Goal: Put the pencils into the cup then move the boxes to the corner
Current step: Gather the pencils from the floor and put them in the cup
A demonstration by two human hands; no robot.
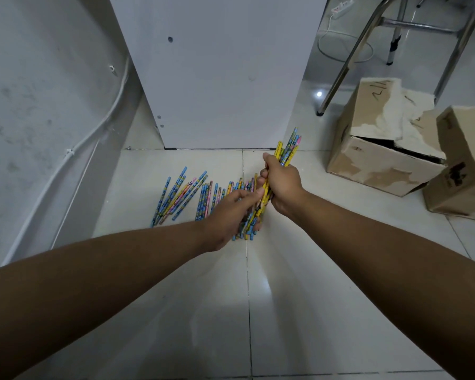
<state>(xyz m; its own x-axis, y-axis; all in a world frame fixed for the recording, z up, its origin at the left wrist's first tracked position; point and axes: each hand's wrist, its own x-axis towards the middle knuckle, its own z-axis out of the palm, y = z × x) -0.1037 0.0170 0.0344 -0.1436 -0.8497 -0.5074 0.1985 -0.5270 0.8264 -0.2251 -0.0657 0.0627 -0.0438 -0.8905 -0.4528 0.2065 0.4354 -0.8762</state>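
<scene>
Several blue, yellow and pink pencils (181,196) lie scattered on the white tiled floor in front of a white cabinet. My right hand (281,185) grips a bundle of pencils (288,148), whose ends stick out above and below the fist. My left hand (231,215) reaches in from the left, its fingertips pinching a yellow pencil at the lower part of that bundle. Two worn cardboard boxes stand at the right: a torn one (381,149) and a second one (464,160) beside it. No cup is in view.
A white cabinet (217,72) stands straight ahead, with a grey wall (39,105) and a cable (93,127) at the left. Metal chair legs (351,56) and a power strip (340,6) are behind the boxes.
</scene>
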